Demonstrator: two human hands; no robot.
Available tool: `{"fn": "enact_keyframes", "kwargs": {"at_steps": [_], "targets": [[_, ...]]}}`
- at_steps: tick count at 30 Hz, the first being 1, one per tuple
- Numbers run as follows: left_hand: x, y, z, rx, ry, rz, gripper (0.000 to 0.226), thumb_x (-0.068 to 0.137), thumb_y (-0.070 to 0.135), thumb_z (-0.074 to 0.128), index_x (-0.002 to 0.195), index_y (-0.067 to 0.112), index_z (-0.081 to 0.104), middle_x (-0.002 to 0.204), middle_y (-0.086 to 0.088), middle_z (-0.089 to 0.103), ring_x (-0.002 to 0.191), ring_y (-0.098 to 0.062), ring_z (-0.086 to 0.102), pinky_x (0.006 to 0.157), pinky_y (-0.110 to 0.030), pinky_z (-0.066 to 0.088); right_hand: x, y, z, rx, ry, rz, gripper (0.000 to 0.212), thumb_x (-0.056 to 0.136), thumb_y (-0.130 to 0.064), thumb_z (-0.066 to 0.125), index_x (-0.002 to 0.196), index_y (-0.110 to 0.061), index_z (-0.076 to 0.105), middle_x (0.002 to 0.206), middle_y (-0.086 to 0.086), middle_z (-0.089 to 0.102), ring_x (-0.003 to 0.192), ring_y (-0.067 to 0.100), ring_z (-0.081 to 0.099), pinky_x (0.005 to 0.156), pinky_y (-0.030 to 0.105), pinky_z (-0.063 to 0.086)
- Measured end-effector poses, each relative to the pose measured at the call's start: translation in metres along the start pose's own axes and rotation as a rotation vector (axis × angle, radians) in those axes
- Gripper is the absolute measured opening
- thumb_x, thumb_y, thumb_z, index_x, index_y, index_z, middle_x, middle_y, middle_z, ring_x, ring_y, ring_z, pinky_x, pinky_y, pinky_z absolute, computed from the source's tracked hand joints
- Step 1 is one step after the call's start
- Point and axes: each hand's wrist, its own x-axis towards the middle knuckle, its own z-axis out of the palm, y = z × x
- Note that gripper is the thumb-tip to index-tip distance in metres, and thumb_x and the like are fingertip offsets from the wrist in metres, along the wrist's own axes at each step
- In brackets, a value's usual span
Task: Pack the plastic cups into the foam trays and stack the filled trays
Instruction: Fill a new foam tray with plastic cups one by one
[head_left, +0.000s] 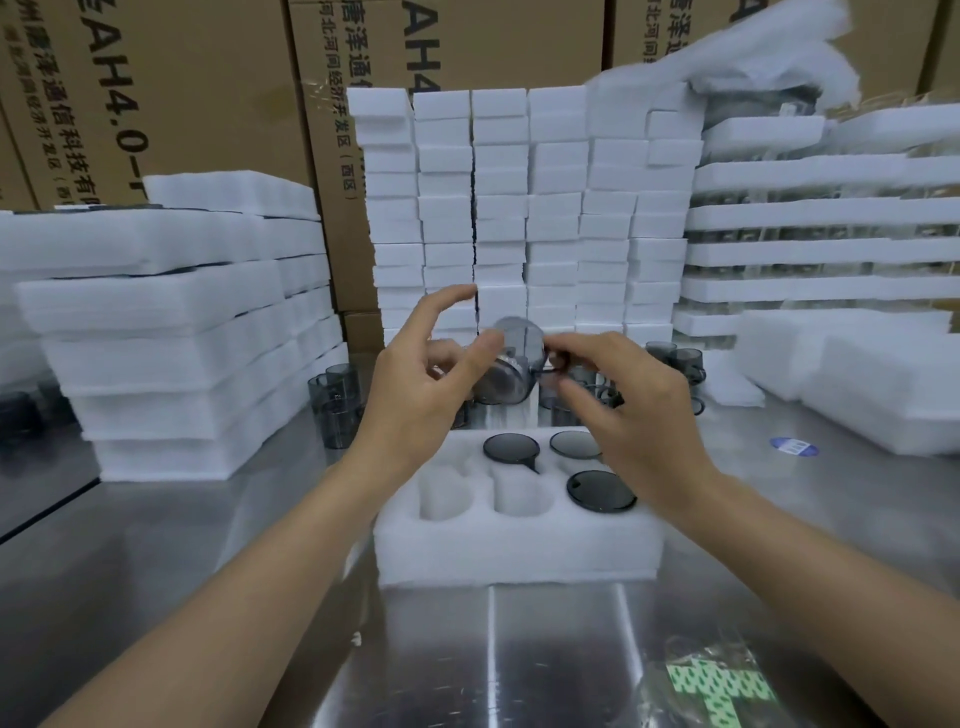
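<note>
A white foam tray (519, 551) lies on the steel table in front of me. Three of its round pockets hold smoky grey plastic cups (511, 448), the others are bare foam. Above the tray's far edge I hold one more grey cup (511, 371) tilted on its side. My right hand (639, 415) pinches the cup's handle, while my left hand (421, 384) touches its body with the thumb and has the other fingers spread.
Loose grey cups (337, 400) stand behind the tray at left and more loose cups (680, 364) at right. Stacks of foam trays (171, 332) rise at left, foam blocks (524, 208) at the back, filled stacked trays (821, 218) at right. A clear bag (717, 686) lies near right.
</note>
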Motion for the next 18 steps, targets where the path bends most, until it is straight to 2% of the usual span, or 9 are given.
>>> {"fn": "enact_keyframes", "kwargs": {"at_steps": [2,4,6,9,12,15,18], "targets": [[-0.0022,-0.0011,0.0018,-0.008,-0.011,-0.009,0.033,0.097,0.062,0.062,0.118,0.038,0.07,0.063,-0.013,0.059,0.066,-0.038,0.054,0.065,-0.045,0.055,-0.0009,-0.0001,-0.0007,0.031,-0.002,0.073,0.027,0.096,-0.015,0.069,0.122,-0.018,0.076,0.106,-0.016,0.072,0.1,-0.002,0.066,0.087,0.016,0.052],[-0.0043,0.0001,0.0044,-0.015,-0.033,0.006,0.032,0.098,0.06,0.062,0.111,0.034,0.075,0.069,-0.005,0.066,0.065,-0.028,0.059,0.062,-0.028,0.053,-0.0007,0.0009,-0.0004,0.12,0.005,0.205,0.029,0.096,-0.003,0.07,0.118,-0.02,0.078,0.105,-0.019,0.074,0.096,0.0,0.07,0.088,0.018,0.055],[-0.0057,0.0028,0.0045,0.027,-0.067,0.04,0.031,0.094,0.054,0.07,0.12,0.036,0.074,0.079,0.003,0.073,0.074,-0.02,0.07,0.066,-0.02,0.052,-0.0003,0.0029,-0.001,0.202,0.023,0.311,0.033,0.096,0.003,0.07,0.117,-0.019,0.079,0.106,-0.013,0.078,0.097,0.004,0.074,0.092,0.023,0.058],[-0.0077,0.0052,0.0057,0.182,-0.108,0.18,0.05,0.088,0.046,0.084,0.135,0.041,0.066,0.094,0.014,0.073,0.092,-0.018,0.074,0.07,-0.02,0.053,0.0006,0.0062,-0.0038,0.217,0.023,0.368,0.04,0.095,0.006,0.065,0.122,-0.02,0.079,0.107,-0.01,0.08,0.097,0.008,0.075,0.089,0.022,0.058],[-0.0087,0.0031,0.0087,0.231,-0.094,0.261,0.057,0.089,0.045,0.086,0.141,0.04,0.064,0.096,0.017,0.071,0.088,-0.016,0.073,0.066,-0.02,0.053,0.0007,0.0072,-0.0052,0.229,0.029,0.387,0.043,0.094,0.005,0.065,0.124,-0.023,0.078,0.107,-0.012,0.08,0.093,0.008,0.075,0.084,0.02,0.057],[-0.0067,-0.0008,0.0078,0.245,-0.063,0.308,0.059,0.09,0.049,0.082,0.144,0.038,0.063,0.101,0.019,0.07,0.088,-0.014,0.071,0.069,-0.012,0.049,0.0011,0.005,-0.0028,0.261,0.007,0.394,0.04,0.096,-0.001,0.07,0.128,-0.023,0.076,0.111,-0.011,0.08,0.1,0.011,0.076,0.091,0.026,0.059],[-0.005,-0.0036,0.007,0.249,-0.03,0.328,0.059,0.092,0.053,0.078,0.146,0.039,0.061,0.109,0.022,0.07,0.09,-0.013,0.072,0.074,-0.01,0.048,-0.0003,0.0013,-0.0045,0.294,-0.029,0.348,0.045,0.093,-0.014,0.078,0.137,-0.023,0.07,0.118,-0.014,0.077,0.106,0.009,0.074,0.084,0.024,0.06]]}}
